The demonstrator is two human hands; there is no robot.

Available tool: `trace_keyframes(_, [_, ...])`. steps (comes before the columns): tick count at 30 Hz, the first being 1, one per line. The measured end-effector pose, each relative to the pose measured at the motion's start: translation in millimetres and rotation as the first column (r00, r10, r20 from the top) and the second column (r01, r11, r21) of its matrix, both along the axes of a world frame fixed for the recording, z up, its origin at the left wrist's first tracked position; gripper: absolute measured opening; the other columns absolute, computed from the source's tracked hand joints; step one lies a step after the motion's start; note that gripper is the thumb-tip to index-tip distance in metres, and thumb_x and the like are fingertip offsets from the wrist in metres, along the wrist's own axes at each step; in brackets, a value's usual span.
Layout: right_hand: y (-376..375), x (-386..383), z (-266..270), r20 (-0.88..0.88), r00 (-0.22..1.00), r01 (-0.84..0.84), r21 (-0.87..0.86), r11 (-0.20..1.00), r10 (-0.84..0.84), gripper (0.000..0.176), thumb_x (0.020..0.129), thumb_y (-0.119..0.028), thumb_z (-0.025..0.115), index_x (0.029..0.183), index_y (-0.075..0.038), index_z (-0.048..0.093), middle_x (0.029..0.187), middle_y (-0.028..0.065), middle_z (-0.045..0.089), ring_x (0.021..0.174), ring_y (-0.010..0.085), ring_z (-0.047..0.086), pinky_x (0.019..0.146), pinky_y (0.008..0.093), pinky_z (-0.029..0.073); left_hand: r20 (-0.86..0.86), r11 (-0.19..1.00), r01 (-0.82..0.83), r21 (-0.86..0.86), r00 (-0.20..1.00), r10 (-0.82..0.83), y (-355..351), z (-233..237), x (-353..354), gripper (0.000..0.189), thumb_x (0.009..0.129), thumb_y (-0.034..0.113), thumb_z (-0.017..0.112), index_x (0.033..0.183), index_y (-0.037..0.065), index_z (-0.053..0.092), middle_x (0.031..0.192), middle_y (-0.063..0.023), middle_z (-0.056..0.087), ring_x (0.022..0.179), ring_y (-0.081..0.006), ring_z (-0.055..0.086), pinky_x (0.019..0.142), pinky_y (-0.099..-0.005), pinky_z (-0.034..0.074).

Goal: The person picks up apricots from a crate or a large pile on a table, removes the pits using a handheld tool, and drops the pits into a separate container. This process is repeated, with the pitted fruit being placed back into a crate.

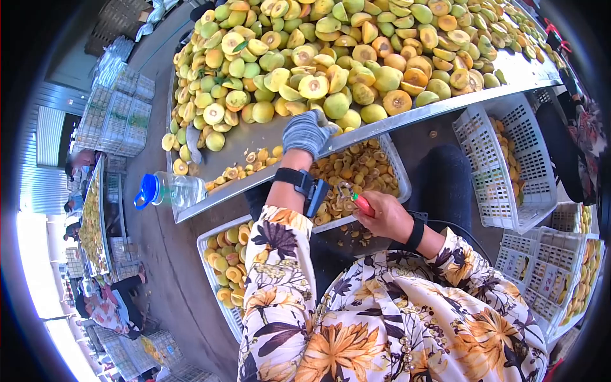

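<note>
My left hand (304,132), in a grey knit glove, is at the table's near edge against the heap of halved yellow-green peaches (314,86). Its fingers curl together; whatever they hold is hidden. In my right hand (386,218) is a pitting tool (363,204) with a red handle and a small metal loop at its tip. The tool is over a white crate (402,167) of small scooped-out pieces and pits, below the table edge. Many halves on the heap show brown centres.
A metal-rimmed table (382,129) carries the fruit. A blue-lidded water bottle (175,190) lies at its left corner, near a grey glove (193,143). Crates of halves stand at lower left (202,245) and right (503,210). Other people (111,309) work at the far left.
</note>
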State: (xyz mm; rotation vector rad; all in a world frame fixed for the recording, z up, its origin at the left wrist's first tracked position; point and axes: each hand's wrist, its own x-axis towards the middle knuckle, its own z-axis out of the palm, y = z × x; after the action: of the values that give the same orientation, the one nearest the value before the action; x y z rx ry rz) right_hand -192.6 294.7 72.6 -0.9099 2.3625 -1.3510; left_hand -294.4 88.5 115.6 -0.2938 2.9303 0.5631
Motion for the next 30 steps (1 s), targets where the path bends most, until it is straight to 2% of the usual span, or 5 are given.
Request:
trace_keyframes(10, [-7,-9,9,0.035,0.993,0.112,-0.088,0.99,-0.109,0.017,0.073,-0.014,0.06,0.081,-0.002,0.051,0.06,0.0186,0.053,0.058,0.0375,0.054,0.053,0.0409,0.042,0.154,0.961,0.259,-0.1,0.958,-0.242,-8,2,0,0.054,0.075,0.04,0.062,0.122,0.017,0.049,0.104,-0.0163,0.059,0.094,-0.0328,0.057,0.082,-0.0386,0.044])
trace_keyframes(16, [-3,-18,14,0.155,0.971,0.203,-0.148,0.968,-0.18,0.026,0.073,-0.017,0.063,0.093,-0.002,0.053,0.062,0.0181,0.055,0.056,0.0334,0.056,0.054,0.0371,0.044,-0.279,0.984,0.154,0.085,0.952,-0.125,-40,-24,30,0.037,0.08,0.031,0.058,0.108,0.007,0.05,0.096,-0.0203,0.061,0.079,-0.0302,0.062,0.067,-0.0367,0.049])
trace_keyframes(18, [-14,-24,21,0.062,0.958,0.287,-0.197,0.937,-0.281,0.036,0.074,-0.021,0.065,0.1,-0.001,0.051,0.067,0.0181,0.056,0.056,0.0303,0.056,0.055,0.035,0.045,-0.197,0.584,-0.11,0.804,0.878,0.436,-34,-9,59,0.038,0.08,0.027,0.059,0.107,0.001,0.051,0.092,-0.0171,0.062,0.086,-0.0256,0.062,0.068,-0.0333,0.052])
trace_keyframes(22, [-44,-30,44,0.285,0.932,0.288,-0.205,0.936,-0.224,0.05,0.074,-0.028,0.068,0.109,0.001,0.047,0.073,0.0089,0.057,0.062,0.0134,0.054,0.056,0.0276,0.045,0.001,-0.058,0.025,0.998,0.91,0.414,-16,6,110,0.034,0.078,0.023,0.062,0.1,0.001,0.048,0.083,-0.0108,0.061,0.046,-0.0135,0.054,0.034,-0.0208,0.04])
trace_keyframes(30, [-60,-21,40,0.26,0.94,-0.135,-0.311,0.941,0.221,0.04,0.078,-0.028,0.067,0.101,-0.001,0.05,0.068,0.007,0.053,0.06,0.0144,0.053,0.055,0.0279,0.043,0.14,-0.083,-0.114,0.99,0.88,0.454,5,19,167,0.049,0.082,0.045,0.053,0.11,0.006,0.05,0.087,-0.0083,0.059,0.051,-0.013,0.056,0.032,-0.0183,0.04])
